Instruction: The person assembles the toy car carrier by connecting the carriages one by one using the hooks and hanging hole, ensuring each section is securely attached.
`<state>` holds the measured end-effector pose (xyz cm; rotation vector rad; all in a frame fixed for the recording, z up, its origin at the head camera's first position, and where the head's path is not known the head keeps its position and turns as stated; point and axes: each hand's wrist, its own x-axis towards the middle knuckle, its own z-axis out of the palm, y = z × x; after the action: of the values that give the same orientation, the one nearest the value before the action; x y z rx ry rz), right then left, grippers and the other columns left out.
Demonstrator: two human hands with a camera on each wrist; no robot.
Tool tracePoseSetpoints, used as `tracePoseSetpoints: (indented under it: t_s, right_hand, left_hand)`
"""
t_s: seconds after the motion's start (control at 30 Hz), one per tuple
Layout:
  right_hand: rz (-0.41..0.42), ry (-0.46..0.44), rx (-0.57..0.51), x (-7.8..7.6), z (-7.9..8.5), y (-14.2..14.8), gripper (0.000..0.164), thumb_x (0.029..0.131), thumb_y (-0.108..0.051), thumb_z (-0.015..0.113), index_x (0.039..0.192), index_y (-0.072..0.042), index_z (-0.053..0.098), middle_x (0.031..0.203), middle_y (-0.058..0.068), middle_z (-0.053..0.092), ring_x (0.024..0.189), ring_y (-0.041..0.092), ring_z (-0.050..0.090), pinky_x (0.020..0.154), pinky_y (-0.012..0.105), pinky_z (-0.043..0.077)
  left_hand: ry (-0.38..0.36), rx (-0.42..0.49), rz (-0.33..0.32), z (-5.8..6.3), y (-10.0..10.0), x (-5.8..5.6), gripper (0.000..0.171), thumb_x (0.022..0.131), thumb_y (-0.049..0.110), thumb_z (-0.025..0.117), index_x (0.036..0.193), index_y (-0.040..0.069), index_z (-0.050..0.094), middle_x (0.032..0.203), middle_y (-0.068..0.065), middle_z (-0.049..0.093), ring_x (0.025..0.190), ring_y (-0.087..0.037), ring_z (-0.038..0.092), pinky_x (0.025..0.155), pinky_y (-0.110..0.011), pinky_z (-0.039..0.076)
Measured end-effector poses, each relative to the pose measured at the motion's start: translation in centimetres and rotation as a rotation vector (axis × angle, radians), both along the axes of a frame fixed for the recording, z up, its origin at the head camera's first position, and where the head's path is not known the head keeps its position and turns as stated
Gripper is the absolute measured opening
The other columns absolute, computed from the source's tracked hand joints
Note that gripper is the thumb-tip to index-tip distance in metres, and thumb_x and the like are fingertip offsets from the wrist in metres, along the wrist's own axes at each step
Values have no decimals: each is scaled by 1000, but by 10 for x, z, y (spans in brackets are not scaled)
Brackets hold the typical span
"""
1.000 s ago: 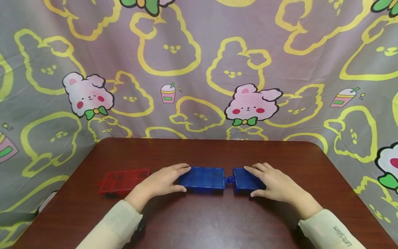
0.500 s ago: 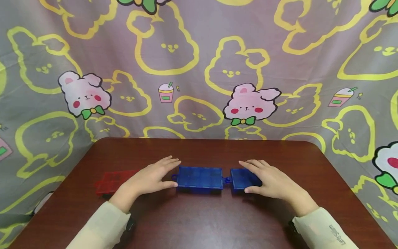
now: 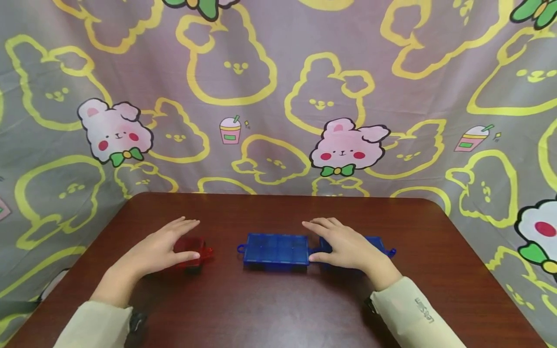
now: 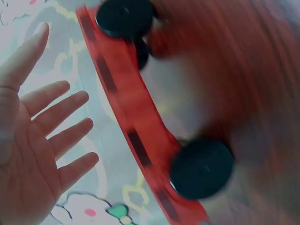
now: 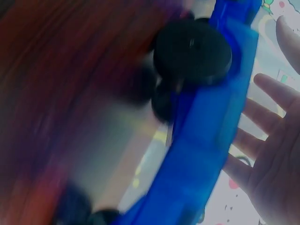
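Note:
A red see-through wheeled toy car base [image 3: 192, 243] lies at the left of the table, mostly covered by my left hand [image 3: 152, 249]. That hand has spread, straight fingers and grips nothing; in the left wrist view the red base's side and black wheels [image 4: 201, 168] are beside it. To the right stands a blue wheeled toy car base [image 3: 276, 249] with a loop at its left end. A second blue base [image 3: 376, 243] is partly hidden behind my right hand [image 3: 348, 246]. Its fingers are straight, apart from the blue side [image 5: 201, 136] or lightly touching; I cannot tell which.
All the toy bases stand in a row across the brown wooden table [image 3: 278, 309]. A cartoon-printed curtain [image 3: 261, 111] hangs behind the table and along its sides.
My left hand has left the blue base's left end and moved left over the red base. The right hand has slid left along the second blue base. The bases have hardly moved.

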<state>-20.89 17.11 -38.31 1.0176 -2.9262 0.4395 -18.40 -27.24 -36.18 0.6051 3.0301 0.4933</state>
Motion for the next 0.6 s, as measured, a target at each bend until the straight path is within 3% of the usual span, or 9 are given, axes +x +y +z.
tracePoseSetpoints:
  t_s: [0.3, 0.6]
  right_hand:
    - [58, -72, -8, -12, -6, -43, 82, 86, -64, 64, 154, -27, 37, 153, 6, 45, 140, 28, 43, 107, 54, 46]
    - [88, -81, 24, -11, -8, -63, 82, 85, -63, 65, 154, -27, 38, 151, 5, 49, 141, 28, 42, 115, 55, 37]
  left_hand:
    - [-22, 23, 103, -11, -35, 9, 92, 73, 54, 82, 140, 0, 52, 141, -30, 52, 131, -54, 44, 97, -69, 44]
    - [-38, 31, 66, -20, -36, 7, 94, 68, 52, 87, 140, 1, 52, 140, -30, 52, 130, -55, 43, 94, -68, 47]
